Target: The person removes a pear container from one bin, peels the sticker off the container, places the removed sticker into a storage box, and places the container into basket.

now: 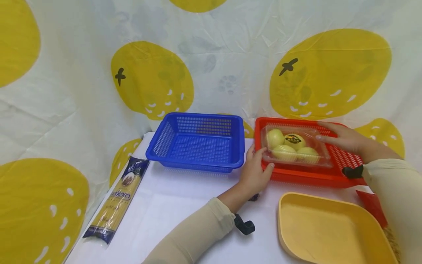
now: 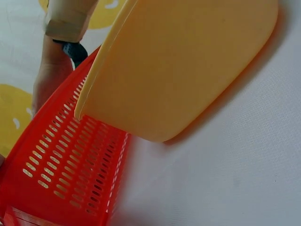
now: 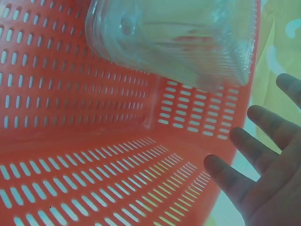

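Note:
A clear plastic clamshell box [image 1: 326, 159] of several pale yellow round fruits [image 1: 284, 153] lies in the red perforated basket [image 1: 306, 178], toward its left side. At the basket's front left corner is my left hand [image 1: 254, 174], thumb and forefinger apart beside the box's corner. Only a sliver of that hand enters the left wrist view. Over the basket's right part, my right hand [image 1: 349, 139] reaches in from the right with extended fingers. The right wrist view shows those fingers [image 3: 256, 162] spread, holding nothing, with the clamshell box [image 3: 174, 42] apart from them.
A blue perforated basket [image 1: 194, 167] stands left of the red one. Farther left lies a spaghetti packet [image 1: 115, 200]. In front of the red basket sits a yellow-orange plastic tub [image 1: 323, 227]. A red packet [image 1: 372, 205] is partly hidden by my right arm. Fruit-print cloth [image 1: 227, 66] hangs behind.

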Motion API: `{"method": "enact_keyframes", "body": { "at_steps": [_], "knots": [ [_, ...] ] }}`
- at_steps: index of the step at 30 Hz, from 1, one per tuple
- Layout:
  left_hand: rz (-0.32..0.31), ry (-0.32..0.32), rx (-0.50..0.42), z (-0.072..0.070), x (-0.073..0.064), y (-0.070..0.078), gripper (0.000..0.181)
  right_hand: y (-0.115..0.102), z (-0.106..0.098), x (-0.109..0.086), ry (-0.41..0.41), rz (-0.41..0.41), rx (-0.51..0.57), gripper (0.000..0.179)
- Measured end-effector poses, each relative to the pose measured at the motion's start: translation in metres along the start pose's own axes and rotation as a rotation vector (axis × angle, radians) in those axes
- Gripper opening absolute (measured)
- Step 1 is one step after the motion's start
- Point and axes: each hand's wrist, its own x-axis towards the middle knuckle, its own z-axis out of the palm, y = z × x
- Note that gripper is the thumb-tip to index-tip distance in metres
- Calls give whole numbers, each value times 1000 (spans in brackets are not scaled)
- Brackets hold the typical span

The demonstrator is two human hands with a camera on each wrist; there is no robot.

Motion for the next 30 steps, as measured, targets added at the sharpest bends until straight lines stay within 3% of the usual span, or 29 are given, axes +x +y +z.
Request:
{"method": "enact_keyframes", "body": {
  "at_steps": [15, 21, 30],
  "knots": [
    [-21, 0, -30, 7, -1, -3, 55, 24, 17, 12, -75, 110, 120, 89],
    [-18, 9, -33, 8, 0, -5, 55, 36, 22, 15, -152, 179, 205, 97],
    [-15, 5, -44, 8, 0, -8, 53, 39, 32, 22, -243, 164, 299, 96]
  ]
}}
